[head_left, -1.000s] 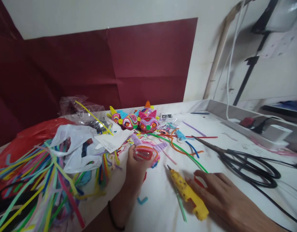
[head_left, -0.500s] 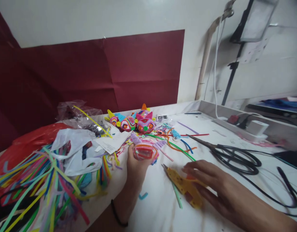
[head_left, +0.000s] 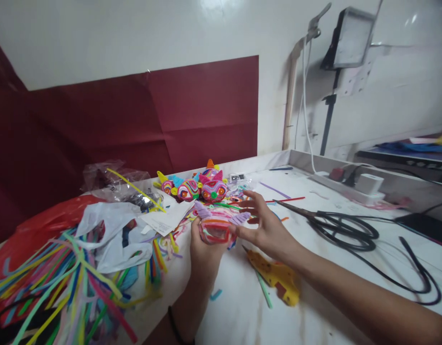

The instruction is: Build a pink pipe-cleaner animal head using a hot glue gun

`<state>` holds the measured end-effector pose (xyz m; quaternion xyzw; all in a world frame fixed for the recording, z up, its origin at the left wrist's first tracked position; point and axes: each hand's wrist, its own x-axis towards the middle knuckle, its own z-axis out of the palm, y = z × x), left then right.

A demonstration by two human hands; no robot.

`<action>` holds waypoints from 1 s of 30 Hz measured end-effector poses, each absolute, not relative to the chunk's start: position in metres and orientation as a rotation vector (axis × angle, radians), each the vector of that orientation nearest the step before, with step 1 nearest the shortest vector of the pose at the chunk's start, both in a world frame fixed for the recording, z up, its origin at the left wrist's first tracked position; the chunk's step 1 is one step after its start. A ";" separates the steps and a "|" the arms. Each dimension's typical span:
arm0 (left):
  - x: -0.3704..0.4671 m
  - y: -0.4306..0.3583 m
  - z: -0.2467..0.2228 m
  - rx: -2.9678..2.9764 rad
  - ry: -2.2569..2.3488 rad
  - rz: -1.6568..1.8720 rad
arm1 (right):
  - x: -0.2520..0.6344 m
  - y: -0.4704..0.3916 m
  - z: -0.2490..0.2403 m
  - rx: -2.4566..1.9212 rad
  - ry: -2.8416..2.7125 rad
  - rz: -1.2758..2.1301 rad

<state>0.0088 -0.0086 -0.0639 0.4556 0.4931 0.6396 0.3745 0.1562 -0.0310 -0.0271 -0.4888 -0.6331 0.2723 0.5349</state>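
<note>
"One toy [head_left: 216, 230] was held where?"
"The left hand [head_left: 205, 250] clasped it above the tabletop [head_left: 238, 311], long side running left to right."
"And the right hand [head_left: 266, 231]?"
"Its fingers spread just right, touch unclear."

Wears a narrow, rounded black wristband [head_left: 173, 327] around the left forearm [head_left: 194, 306], plain along the visible stretch and curving down toward the lower edge of view. Goes bare-handed on left hand [head_left: 206, 251] and right hand [head_left: 266, 231] alike, and bare-armed along the slim right forearm [head_left: 337, 285].
</note>
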 end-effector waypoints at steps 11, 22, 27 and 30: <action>0.009 -0.010 -0.059 1.184 1.289 1.592 | 0.154 -0.022 -0.036 -1.116 -1.494 0.760; 0.010 -0.006 -0.066 1.207 1.305 1.564 | 0.158 -0.026 -0.032 -1.050 -1.348 1.011; 0.012 -0.005 -0.068 1.233 1.255 1.604 | 0.158 -0.027 -0.035 -1.099 -1.354 0.989; 0.012 -0.006 -0.068 1.231 1.263 1.606 | 0.156 -0.028 -0.037 -1.133 -1.346 0.983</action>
